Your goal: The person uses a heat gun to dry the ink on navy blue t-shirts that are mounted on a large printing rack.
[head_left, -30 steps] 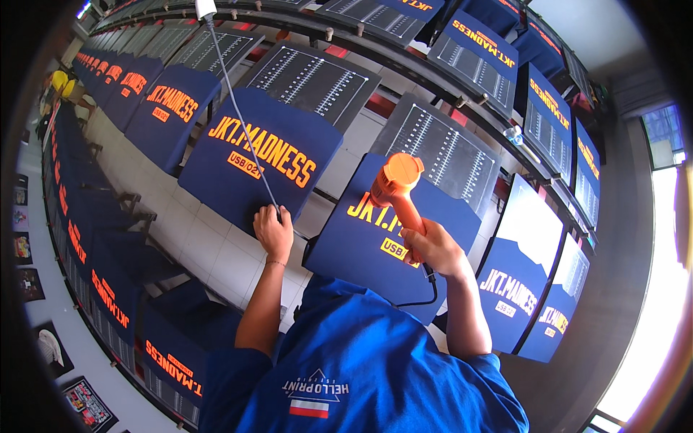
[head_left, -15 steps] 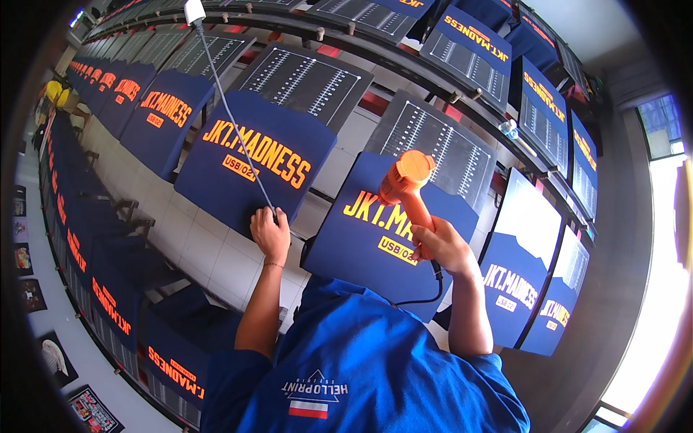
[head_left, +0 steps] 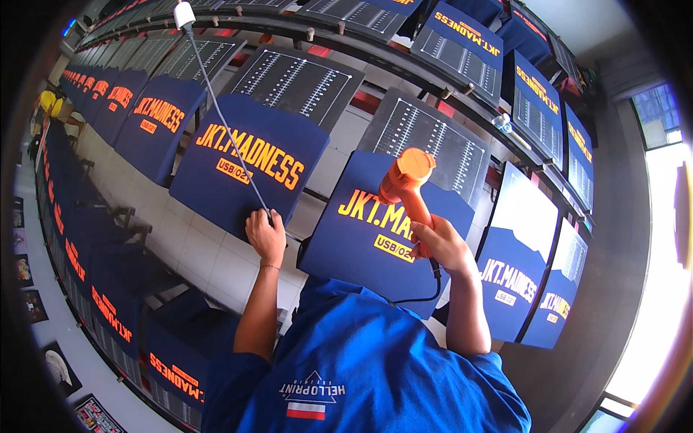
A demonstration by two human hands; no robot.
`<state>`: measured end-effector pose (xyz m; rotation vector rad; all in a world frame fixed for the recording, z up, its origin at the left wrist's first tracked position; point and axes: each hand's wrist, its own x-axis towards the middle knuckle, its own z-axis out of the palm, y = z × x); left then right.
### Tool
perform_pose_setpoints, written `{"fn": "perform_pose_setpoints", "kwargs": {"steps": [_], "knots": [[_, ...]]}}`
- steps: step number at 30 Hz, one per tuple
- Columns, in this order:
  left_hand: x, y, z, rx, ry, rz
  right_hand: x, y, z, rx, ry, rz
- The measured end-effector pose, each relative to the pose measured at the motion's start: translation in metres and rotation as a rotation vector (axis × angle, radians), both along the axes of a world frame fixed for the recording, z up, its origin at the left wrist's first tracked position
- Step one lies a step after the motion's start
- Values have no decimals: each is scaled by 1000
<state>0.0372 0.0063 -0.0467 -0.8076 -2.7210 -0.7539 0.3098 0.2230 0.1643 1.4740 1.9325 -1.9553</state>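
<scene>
My right hand (head_left: 446,245) is closed around the handle of an orange hair dryer (head_left: 413,177). Its head is over a navy shirt panel (head_left: 328,249) with orange and yellow print, laid on a dark board (head_left: 393,133). A black cord (head_left: 415,299) curves down from the handle. Between the fingers of my left hand (head_left: 267,237) is a thin grey cable (head_left: 225,121), stretched taut up to a white fitting (head_left: 185,16) at the upper left. That hand is over the lower edge of the neighbouring printed navy panel (head_left: 224,191).
Long rows of printed navy panels on boards run off to the far left. Behind is a dark rail (head_left: 404,68) with more boards. Two printed panels (head_left: 505,289) lie at the right, near a bright window (head_left: 668,216). Tiled floor (head_left: 209,249) shows between the rows.
The view has shifted slightly, so the boards sit a little further left. Both hands keep their holds, and the hair dryer stays over the same panel.
</scene>
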Motion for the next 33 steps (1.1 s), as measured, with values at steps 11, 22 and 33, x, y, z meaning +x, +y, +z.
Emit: {"fn": "perform_pose_setpoints", "kwargs": {"steps": [11,22,33], "knots": [[2,-1,-1,-12,10,3,2,-10,3,-61,5,17],[-2,1,0,-23,-48,-55,12,-31,5,-175,1,30],[-11,56,20,-51,-34,-408,17,-49,8,-64,7,-63]]}}
